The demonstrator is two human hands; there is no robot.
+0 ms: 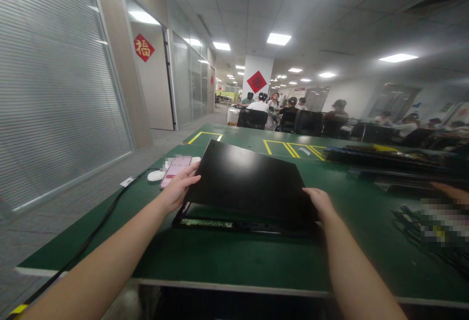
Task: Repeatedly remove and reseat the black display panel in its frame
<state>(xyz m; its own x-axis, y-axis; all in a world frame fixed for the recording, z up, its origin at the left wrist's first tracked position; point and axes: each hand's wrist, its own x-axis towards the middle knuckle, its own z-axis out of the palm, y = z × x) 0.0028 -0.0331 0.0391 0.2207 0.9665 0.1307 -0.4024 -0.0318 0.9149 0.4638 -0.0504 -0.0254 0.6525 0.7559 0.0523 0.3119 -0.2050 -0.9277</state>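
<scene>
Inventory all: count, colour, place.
panel: 1, black, held
frame: 1, black, under panel
board: 1, green, in frame
phone: 1, pink-screened, left
item: 1, white, by phone
cable: 1, black, left
table: 1, green, centre
tape: several, yellow, table
stacked parts: several, dark, right
cables: bundle, dark, right
another arm: 1, bare, right
chairs: several, black, background
people: several, mixed clothing, background
large signs: 2, red, door/pillar
lights: several, white, ceiling
left hand: 1, bare, on panel
right hand: 1, bare, on panel

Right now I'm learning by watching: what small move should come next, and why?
Perhaps turn the panel slightly until it squares with the frame: the left hand and right hand hold its opposite sides, but its near edge slants against the frame's, baring more at left.
</scene>
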